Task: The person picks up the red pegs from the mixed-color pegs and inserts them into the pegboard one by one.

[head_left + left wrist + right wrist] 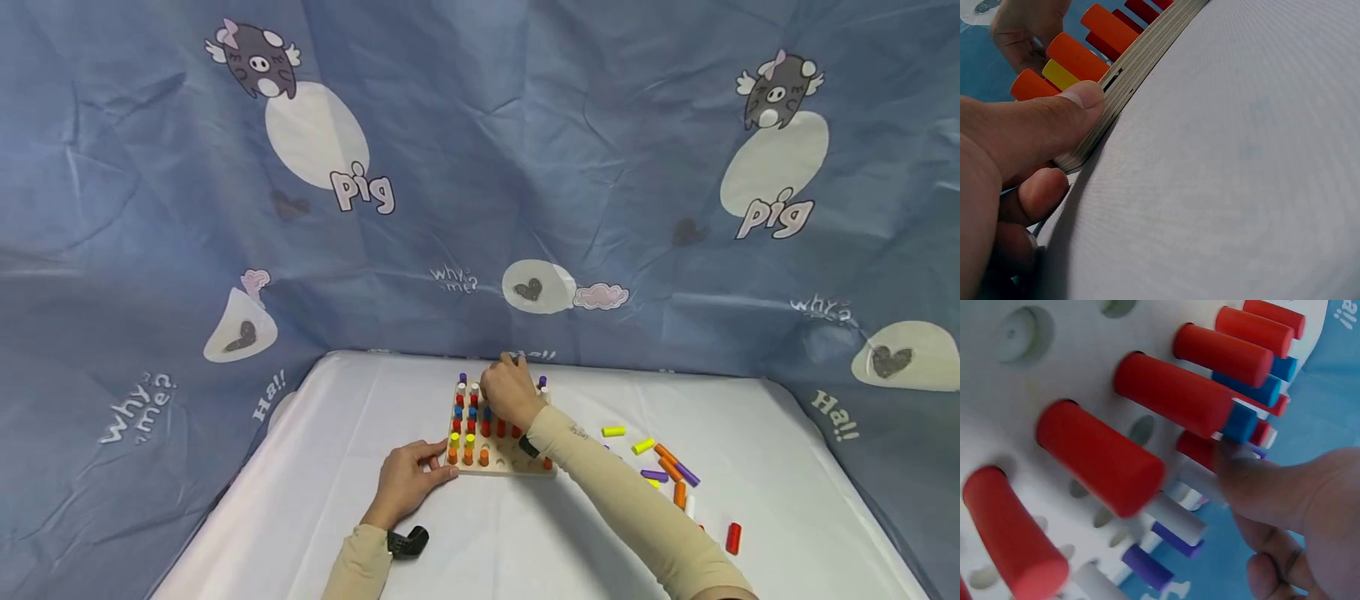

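Fingers of the left hand [407, 479] grip the pegboard [510, 470] by its near left corner on the counter [517, 542]; those of the right hand [512, 392] curl near a blue peg [1241, 422] beyond a row of red pegs [1172, 394], any hold hidden, apparently setting a peg. Next likely calls for clearing that row; loose pegs [679, 494] lie right of the pegboard, some partly behind the sleeve [622, 492].

On my feed I see a makeshift booth: wrinkled blue fabric sheeting [465, 108] printed with grey cartoon pigs [260, 65] walls in a white cloth-covered table [322, 442]; the kind of room I cannot tell.
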`<state>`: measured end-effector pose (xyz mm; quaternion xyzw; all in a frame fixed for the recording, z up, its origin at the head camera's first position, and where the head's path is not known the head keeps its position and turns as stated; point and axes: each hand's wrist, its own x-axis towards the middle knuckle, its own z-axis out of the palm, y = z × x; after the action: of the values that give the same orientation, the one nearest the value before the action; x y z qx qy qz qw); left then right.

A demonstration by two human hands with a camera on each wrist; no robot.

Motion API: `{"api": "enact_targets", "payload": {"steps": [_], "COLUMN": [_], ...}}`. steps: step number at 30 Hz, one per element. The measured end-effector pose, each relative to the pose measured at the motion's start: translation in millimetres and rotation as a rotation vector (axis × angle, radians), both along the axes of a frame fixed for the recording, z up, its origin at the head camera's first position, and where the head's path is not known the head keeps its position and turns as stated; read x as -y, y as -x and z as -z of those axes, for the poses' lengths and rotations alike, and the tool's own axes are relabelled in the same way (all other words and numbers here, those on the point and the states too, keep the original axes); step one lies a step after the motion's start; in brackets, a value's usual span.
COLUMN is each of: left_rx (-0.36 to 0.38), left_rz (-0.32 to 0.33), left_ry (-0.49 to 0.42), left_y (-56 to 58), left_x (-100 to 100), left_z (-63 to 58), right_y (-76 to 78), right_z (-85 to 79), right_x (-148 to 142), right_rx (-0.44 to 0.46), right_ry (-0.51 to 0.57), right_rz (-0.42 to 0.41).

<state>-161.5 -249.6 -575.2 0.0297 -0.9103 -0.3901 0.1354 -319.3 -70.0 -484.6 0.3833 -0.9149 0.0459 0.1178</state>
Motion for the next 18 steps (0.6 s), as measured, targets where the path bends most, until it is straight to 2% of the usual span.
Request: {"api": "enact_targets", "payload": {"steps": [4, 9, 13, 18], "left_rx": [0.005, 0.007, -0.002, 0.004], "left_rz": [0.003, 0.007, 0.011, 0.012], "left_ry": [-0.006, 0.006, 0.005, 0.004], "left_y": [-0.8, -2.0, -1.8, -1.5], "left_x": [0.7, 0.3, 0.6, 1.1], "left_z": [1.3, 1.0, -0.3, -1.2], "right_y": [-0.9, 0.9, 6.7, 15.5], "right_z": [-4.6, -9.8, -16.5, -32.8], "right_x": [-1.0, -5.7, -10.9, -23.6], "right_rx": [0.021, 0.122, 0.196, 0.176], "right_ry": [-0.031, -0.041, 0.04, 0.175], "right_rz": [-0.014, -0.038, -0.07, -0.105]}}
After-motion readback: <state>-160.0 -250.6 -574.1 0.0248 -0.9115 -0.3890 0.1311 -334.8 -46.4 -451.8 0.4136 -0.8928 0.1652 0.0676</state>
